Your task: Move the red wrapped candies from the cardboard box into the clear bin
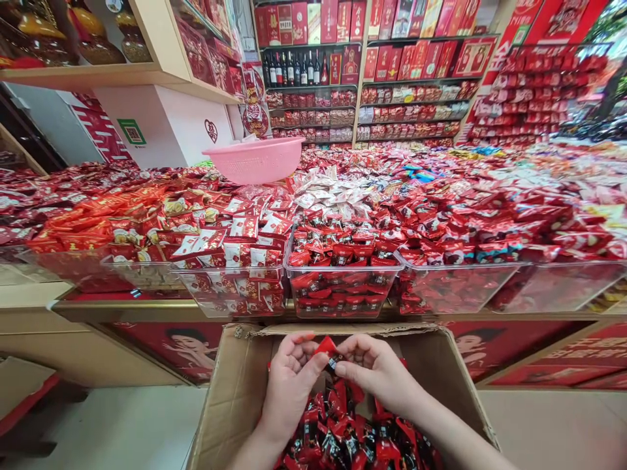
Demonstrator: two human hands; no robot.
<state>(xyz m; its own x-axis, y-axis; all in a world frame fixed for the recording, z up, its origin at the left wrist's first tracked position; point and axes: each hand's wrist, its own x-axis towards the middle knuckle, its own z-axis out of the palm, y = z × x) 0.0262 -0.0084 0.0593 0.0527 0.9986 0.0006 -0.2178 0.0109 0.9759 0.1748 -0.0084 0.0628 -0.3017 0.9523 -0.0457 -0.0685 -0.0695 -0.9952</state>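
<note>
Between my two hands, over an open cardboard box (226,385), is a small red-and-black wrapped candy (327,347). My left hand (292,385) pinches its left side between thumb and fingers. On the other side, my right hand (375,372) grips it with the thumb pressed against the curled fingers. Below them, many loose candies in matching red-and-black wrappers (343,437) fill the lower part of the box. Straight ahead, a clear plastic bin (343,269) holds similar candies, with several stacked in rows at its front.
Clear bins of other wrapped sweets (230,274) line the counter on both sides. A pink plastic basket (257,160) rests on the sweets at the back left. Beyond stand shelves (313,86) with bottles and red boxes. A low stool (24,391) is at lower left.
</note>
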